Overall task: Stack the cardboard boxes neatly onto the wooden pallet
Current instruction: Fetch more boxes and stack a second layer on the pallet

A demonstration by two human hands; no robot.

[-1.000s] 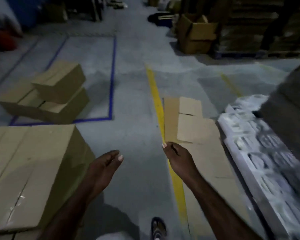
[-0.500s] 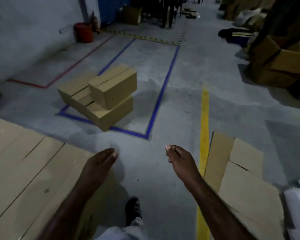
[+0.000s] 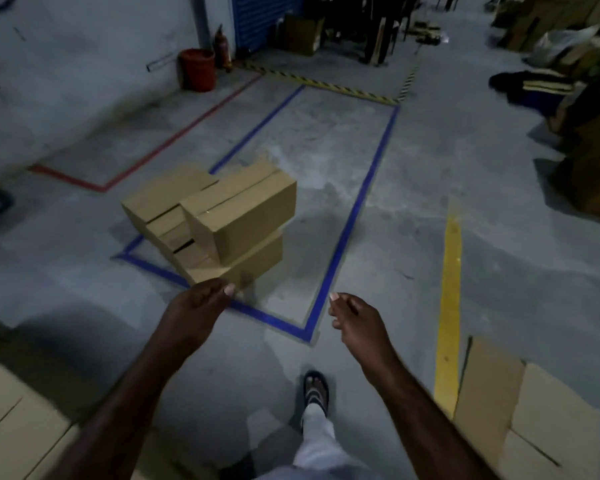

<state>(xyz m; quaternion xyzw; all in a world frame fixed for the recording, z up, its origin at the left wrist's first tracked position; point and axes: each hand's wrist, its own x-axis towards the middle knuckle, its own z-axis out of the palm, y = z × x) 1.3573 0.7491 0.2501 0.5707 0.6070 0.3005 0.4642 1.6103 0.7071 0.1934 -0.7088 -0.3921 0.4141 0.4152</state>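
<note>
A small pile of brown cardboard boxes [image 3: 222, 223] lies on the grey floor at the near left corner of a blue-taped rectangle [image 3: 354, 216]. One box [image 3: 246, 209] rests skewed on top of the others. My left hand [image 3: 198, 306] hovers just in front of the pile, fingers loosely curled, holding nothing. My right hand [image 3: 354, 320] hangs to the right of it, also empty with relaxed fingers. More stacked cardboard boxes [image 3: 11, 420] fill the bottom left corner. No wooden pallet shows.
A flattened cardboard sheet [image 3: 534, 410] lies at the bottom right beside a yellow floor line [image 3: 451, 289]. A red bucket [image 3: 198, 69] stands by the left wall. Dark piled boxes and goods [image 3: 589, 140] line the right side. My sandalled foot [image 3: 315, 389] is on the floor.
The view has swung left and moved forward, so the box pile is now closer and nearer the centre. Both hands stay empty and have reached forward toward it.
</note>
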